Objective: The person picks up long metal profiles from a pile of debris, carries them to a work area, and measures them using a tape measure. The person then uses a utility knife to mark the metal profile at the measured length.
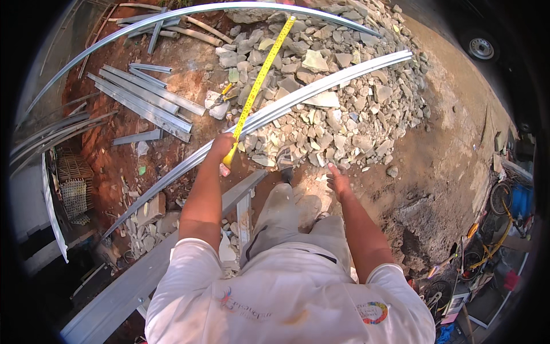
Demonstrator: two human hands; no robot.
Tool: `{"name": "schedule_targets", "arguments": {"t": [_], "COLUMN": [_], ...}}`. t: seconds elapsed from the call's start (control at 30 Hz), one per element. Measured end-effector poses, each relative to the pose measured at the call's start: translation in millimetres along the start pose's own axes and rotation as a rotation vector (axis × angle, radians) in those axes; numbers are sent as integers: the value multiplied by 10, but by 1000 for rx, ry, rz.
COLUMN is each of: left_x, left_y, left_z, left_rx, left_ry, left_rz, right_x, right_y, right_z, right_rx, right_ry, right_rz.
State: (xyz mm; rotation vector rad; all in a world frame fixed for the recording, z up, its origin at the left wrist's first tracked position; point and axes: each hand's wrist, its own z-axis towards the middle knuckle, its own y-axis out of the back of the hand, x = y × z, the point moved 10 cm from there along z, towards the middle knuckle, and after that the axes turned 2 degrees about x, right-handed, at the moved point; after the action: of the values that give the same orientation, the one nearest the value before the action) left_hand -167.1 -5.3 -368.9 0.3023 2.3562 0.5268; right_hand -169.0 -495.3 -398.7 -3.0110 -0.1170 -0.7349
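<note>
My left hand [223, 150] is closed on a yellow tape measure [260, 86]. Its blade runs out away from me, over the rubble, to the far long metal strip. Just past my left hand, the blade crosses a long galvanized metal channel [321, 86] that lies slantwise over the rubble. Low on my right, my right hand [339, 182] hangs beside my leg with its fingers apart, holding nothing. A hand tool with yellow handles [224, 93], perhaps snips, rests on a pale stone left of the blade.
Broken rubble [361, 114] is heaped ahead. A second long metal strip [189, 10] arcs across the far side. Cut metal channels [140, 100] lie left on red soil. A grey metal beam [129, 286] stands close at my left. Bicycles [501, 198] are at the right.
</note>
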Motion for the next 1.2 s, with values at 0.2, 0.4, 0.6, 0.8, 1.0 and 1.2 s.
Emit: {"name": "schedule_targets", "arguments": {"t": [0.2, 0.4, 0.6, 0.8, 1.0, 1.2], "left_x": [-207, 277, 499, 770, 695, 647], "left_y": [166, -34, -284, -317, -359, -394], "left_z": [877, 1301, 1451, 1484, 1440, 1251], "left_rx": [80, 163, 255, 270, 280, 328], "left_ry": [72, 310, 367, 409, 412, 462], "left_rz": [-24, -282, -277, -209, -148, -80], "right_x": [130, 553, 642, 727, 514, 603], "right_y": [-1282, -2379, -2757, -2802, -2718, -2762], "right_z": [1543, 2296, 2918, 2857, 2955, 2891], "right_rx": [4, 22, 97, 228, 147, 244], "right_ry": [-40, -168, -5, 39, -7, 38], "right_rz": [7, 230, 689, 789, 739, 806]}}
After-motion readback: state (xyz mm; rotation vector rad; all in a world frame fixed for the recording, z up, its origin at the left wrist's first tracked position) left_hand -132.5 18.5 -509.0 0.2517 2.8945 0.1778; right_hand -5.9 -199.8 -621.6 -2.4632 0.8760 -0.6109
